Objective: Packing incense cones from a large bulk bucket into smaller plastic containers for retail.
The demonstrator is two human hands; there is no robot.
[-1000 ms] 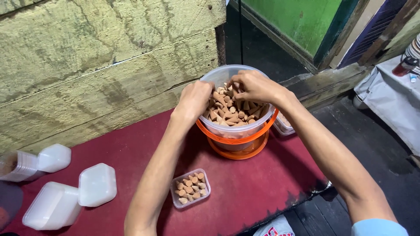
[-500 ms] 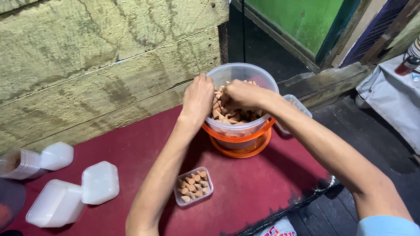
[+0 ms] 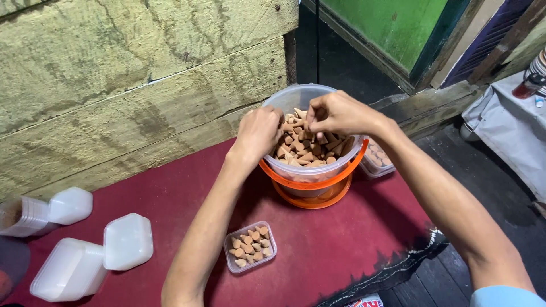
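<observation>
A clear plastic bucket (image 3: 296, 98) with an orange handle and base stands on the red cloth (image 3: 170, 199), full of small tan cone-shaped pieces (image 3: 310, 150). My left hand (image 3: 259, 133) rests on the bucket's left rim, fingers curled into the cones. My right hand (image 3: 335, 113) hovers over the middle of the bucket with fingers pinched on several cones. Nearer me, a small clear square tub (image 3: 250, 247) partly filled with cones sits on the cloth between my forearms.
Stacks of small empty white tubs (image 3: 74, 267) and lids (image 3: 68, 206) lie at the left. Another tub of cones (image 3: 378, 159) sits behind the bucket's right side. A weathered wooden wall (image 3: 142, 74) rises behind. Dark floorboards (image 3: 500, 193) lie to the right.
Both hands stay in the bucket, working among the cones. My right hand has closed its fingers on some cones; my left hand has slid along the rim.
</observation>
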